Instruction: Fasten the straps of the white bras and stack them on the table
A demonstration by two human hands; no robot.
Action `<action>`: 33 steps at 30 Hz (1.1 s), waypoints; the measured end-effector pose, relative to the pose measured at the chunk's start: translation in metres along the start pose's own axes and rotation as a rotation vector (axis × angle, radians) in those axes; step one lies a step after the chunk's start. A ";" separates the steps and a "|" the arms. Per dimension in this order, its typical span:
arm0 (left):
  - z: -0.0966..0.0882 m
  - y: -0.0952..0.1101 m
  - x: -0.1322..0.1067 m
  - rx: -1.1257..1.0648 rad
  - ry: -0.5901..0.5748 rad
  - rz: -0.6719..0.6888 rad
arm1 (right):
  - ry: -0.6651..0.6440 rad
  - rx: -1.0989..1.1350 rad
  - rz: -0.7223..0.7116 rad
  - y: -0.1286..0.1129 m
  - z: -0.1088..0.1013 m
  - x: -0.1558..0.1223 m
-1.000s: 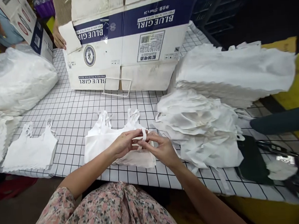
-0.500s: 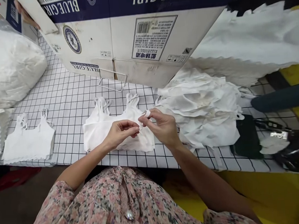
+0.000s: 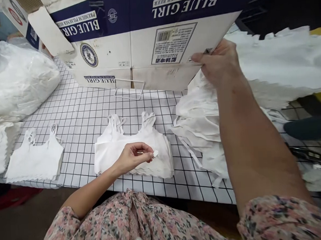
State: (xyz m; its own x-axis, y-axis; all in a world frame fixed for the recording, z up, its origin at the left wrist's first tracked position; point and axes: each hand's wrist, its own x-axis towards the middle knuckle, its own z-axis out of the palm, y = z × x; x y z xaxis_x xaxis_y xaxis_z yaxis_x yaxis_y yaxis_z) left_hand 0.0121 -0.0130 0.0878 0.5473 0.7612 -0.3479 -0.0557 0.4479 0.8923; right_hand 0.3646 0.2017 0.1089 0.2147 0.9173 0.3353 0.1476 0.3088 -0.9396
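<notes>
My left hand point(image 3: 135, 157) pinches a small white scrap point(image 3: 155, 154) between thumb and fingertips; its exact kind is too small to make out. Beneath that hand lies a neat stack of white camisole tops point(image 3: 111, 146) with thin straps at the top. My right hand point(image 3: 220, 60) reaches far forward, its thumb on the printed face of a cardboard box point(image 3: 104, 52) and its fingers around the right edge. To the right, partly behind my right forearm, is a loose heap of white garments point(image 3: 195, 114).
A smaller stack of white tops point(image 3: 35, 158) and a filled plastic bag point(image 3: 24, 77) are on the left of the checked tablecloth point(image 3: 76, 121). A white wire stand point(image 3: 128, 89) touches the box. More white fabric point(image 3: 279, 62) hangs at the right.
My right hand has left the left hand's fingertips and moved forward and right onto the box edge. My left hand still pinches a small white scrap. The view has shifted slightly.
</notes>
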 end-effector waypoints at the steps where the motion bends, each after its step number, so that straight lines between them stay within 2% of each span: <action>1: -0.002 0.000 0.000 -0.001 0.007 0.000 | 0.008 0.014 0.029 0.002 0.000 0.009; 6: -0.004 -0.005 0.004 -0.013 0.009 -0.030 | -0.002 0.041 0.114 0.016 -0.008 0.031; 9: -0.004 -0.005 0.006 -0.030 -0.004 -0.029 | -0.115 0.045 0.051 0.017 -0.012 0.021; 10: -0.005 -0.004 0.007 -0.038 -0.009 -0.024 | -0.117 0.017 0.002 0.013 -0.011 0.012; 11: -0.006 -0.003 0.007 -0.043 -0.013 -0.017 | -0.062 -0.041 -0.063 0.008 -0.009 -0.001; 12: -0.008 -0.002 0.007 -0.042 -0.013 -0.010 | 0.047 -0.122 -0.144 0.001 -0.005 -0.017; 14: -0.012 0.003 0.008 -0.016 0.005 0.003 | 0.349 -0.306 -0.324 -0.017 0.007 -0.058; 15: -0.014 0.006 0.008 0.007 0.017 0.010 | 0.432 -0.357 -0.387 -0.026 0.015 -0.082; 16: -0.016 0.009 0.008 0.036 0.027 0.020 | 0.410 -0.363 -0.409 -0.035 0.025 -0.106; 17: -0.018 0.013 0.009 0.066 0.031 0.029 | 0.270 -0.340 -0.380 -0.042 0.036 -0.130; 20: -0.021 0.021 0.014 0.132 0.013 0.062 | -0.348 -0.216 -0.114 -0.055 0.068 -0.191; 21: -0.021 0.023 0.015 0.147 0.006 0.072 | -0.482 -0.171 -0.033 -0.055 0.075 -0.204; 22: -0.020 0.025 0.016 0.162 0.001 0.082 | -0.565 -0.132 0.028 -0.055 0.081 -0.215; 23: -0.019 0.026 0.017 0.178 0.000 0.094 | -0.604 -0.104 0.076 -0.054 0.084 -0.222; 25: -0.016 0.026 0.016 0.213 0.000 0.113 | -0.601 -0.076 0.120 -0.053 0.084 -0.228; 29: -0.015 0.023 0.014 0.319 -0.016 0.142 | -0.580 -0.127 0.092 -0.057 0.077 -0.226; 31: -0.024 0.025 0.023 0.435 -0.016 0.213 | -0.583 -0.163 0.082 -0.055 0.074 -0.220; 33: -0.042 0.033 0.045 0.602 0.075 0.342 | -0.523 -0.201 0.082 -0.047 0.069 -0.208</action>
State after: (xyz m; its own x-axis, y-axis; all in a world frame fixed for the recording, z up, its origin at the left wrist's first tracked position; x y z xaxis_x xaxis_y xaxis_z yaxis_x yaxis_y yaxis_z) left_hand 0.0000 0.0551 0.0896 0.5213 0.8532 -0.0187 0.2696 -0.1439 0.9522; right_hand 0.2464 0.0134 0.0781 -0.2663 0.9544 0.1353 0.3422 0.2248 -0.9124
